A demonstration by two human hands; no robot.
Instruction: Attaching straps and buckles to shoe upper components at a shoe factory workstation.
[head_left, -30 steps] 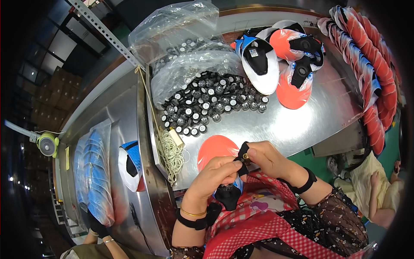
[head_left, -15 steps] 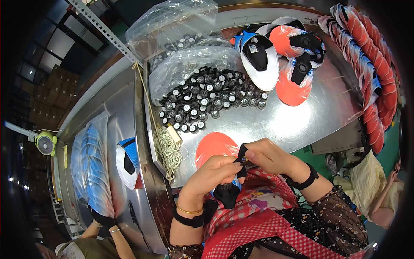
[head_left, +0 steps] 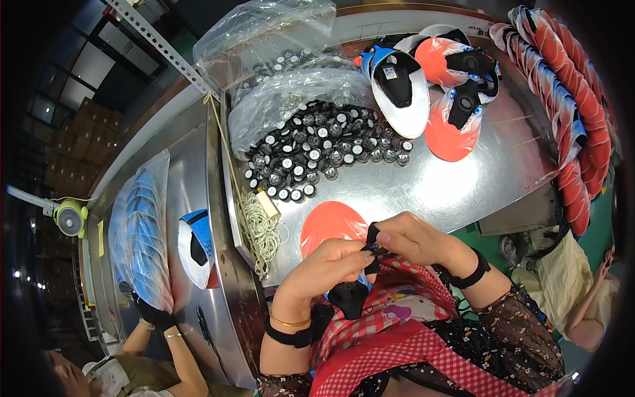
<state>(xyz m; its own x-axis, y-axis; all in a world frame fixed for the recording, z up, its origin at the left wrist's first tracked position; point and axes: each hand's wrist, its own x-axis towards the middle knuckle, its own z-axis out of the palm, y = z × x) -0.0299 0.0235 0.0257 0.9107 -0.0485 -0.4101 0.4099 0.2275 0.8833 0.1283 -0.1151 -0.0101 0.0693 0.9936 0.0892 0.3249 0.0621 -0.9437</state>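
A cap with an orange-red brim lies before me at the table's near edge; its blue-and-black back part hangs toward my apron. My left hand pinches the cap's black strap from the left. Fingers closed on the same strap, my right hand meets it from the right. A small dark piece shows between the fingertips; its kind is hidden. Farther up the table, a heap of small round black parts with white discs spills from a clear plastic bag.
Finished-looking caps with red or white brims lie at the back right. Long nested stacks of caps stand beyond. String lies at the table's left edge. On the left bench, a co-worker's gloved hands touch bagged blue caps.
My hands stay nearly still on the strap. At the left, the co-worker's gloved hands and the bagged caps have shifted slightly up and leftward, and more of that person shows.
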